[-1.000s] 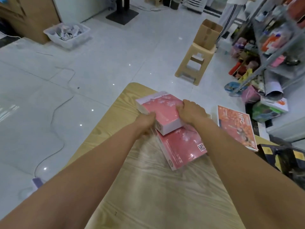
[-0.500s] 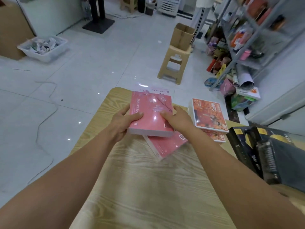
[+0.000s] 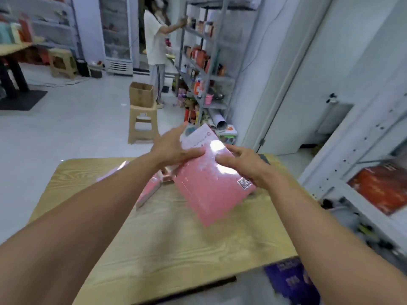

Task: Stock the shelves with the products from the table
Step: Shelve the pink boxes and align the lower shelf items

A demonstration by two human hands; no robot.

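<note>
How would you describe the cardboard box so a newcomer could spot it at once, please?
Past the wooden table, a beige stool stands on the floor. The cardboard box sits on it: open-topped, plain brown, unlike the pink box in front.

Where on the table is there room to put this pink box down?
Bare wood on the table lies near you, between the lying pink box and purple box. The far side, under the held pink box, is crowded.

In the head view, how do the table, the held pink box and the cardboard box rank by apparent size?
table: largest
pink box: second
cardboard box: smallest; it stands farther from the camera, so its real size against the pink box is unsure.
</note>
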